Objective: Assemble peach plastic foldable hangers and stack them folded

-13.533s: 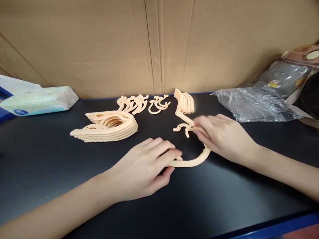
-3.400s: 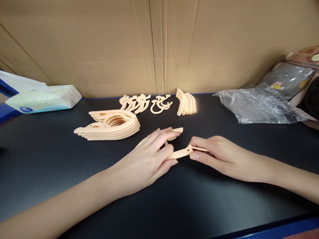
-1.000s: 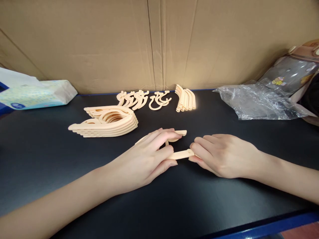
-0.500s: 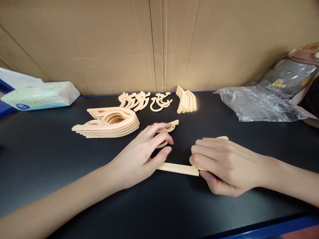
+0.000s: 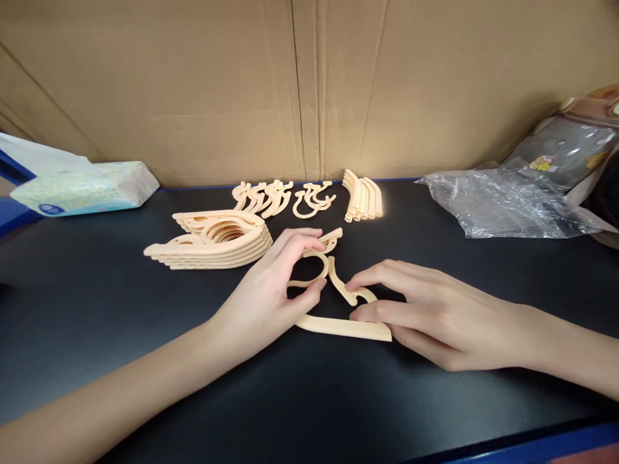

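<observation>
A folding peach plastic hanger (image 5: pixel 344 325) lies on the black table (image 5: pixel 120 322) between my hands. My left hand (image 5: pixel 271 290) pinches its left part, thumb under and fingers over the ring-shaped hook piece (image 5: pixel 314 264). My right hand (image 5: pixel 420 309) grips the right arm of the same hanger, folded in towards the hook. Behind them lie a stack of folded hangers (image 5: pixel 213 241), a row of loose hooks (image 5: pixel 283 196) and a bundle of curved arm pieces (image 5: pixel 362 200).
A cardboard wall (image 5: pixel 309 90) closes the back of the table. A tissue pack (image 5: pixel 82 190) sits at far left. Crumpled clear plastic (image 5: pixel 503 203) and a grey bag (image 5: pixel 565 145) lie at far right. The table's blue front edge (image 5: pixel 532 444) runs bottom right.
Over the last second the hanger was turned and its right arm swung inward by my right hand, so the arms now form a folded shape; my left hand shifted slightly towards the hook.
</observation>
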`<state>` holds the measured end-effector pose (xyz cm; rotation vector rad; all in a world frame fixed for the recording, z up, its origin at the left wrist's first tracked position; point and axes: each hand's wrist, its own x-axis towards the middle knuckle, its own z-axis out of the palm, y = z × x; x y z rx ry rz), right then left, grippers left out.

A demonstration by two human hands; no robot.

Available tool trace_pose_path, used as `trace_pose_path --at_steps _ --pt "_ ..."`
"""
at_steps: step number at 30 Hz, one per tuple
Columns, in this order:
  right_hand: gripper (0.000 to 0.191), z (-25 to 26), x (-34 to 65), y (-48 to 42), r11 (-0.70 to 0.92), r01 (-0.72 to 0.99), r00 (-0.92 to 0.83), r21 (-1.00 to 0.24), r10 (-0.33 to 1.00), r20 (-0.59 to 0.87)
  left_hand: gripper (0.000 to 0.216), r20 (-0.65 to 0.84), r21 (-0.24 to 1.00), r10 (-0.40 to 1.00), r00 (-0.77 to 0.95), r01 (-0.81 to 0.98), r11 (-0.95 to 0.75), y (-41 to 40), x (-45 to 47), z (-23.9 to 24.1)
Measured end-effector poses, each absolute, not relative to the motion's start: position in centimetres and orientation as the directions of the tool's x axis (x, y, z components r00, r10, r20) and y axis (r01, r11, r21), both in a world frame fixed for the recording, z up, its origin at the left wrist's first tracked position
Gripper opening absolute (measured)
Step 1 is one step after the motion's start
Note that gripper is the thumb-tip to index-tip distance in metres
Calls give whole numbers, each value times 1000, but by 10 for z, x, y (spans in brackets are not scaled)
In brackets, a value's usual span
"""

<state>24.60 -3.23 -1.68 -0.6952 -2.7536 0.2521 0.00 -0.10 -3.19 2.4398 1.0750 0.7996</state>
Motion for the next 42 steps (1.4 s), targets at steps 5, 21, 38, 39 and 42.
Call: trace_pose_path --at_steps 5,21,38,39,42 --pt "23 -17 244 -33 844 435 -831 -313 510 222 22 358 506 753 552 563 -653 -1 -1 -33" --pt "20 -20 240 -38 808 396 -836 -436 514 194 30 353 505 767 536 581 -639 1 0 -37" --pt "28 -22 238 -38 840 317 -858 -440 452 245 33 299 531 734 609 533 -659 0 -1 -37" --pt "29 -22 238 -37 841 320 -856 -437 454 247 33 293 542 729 619 521 -660 0 -1 -37" --pt "32 -24 239 -36 848 329 -851 -415 457 259 33 276 569 719 637 495 -657 -1 -1 -37"
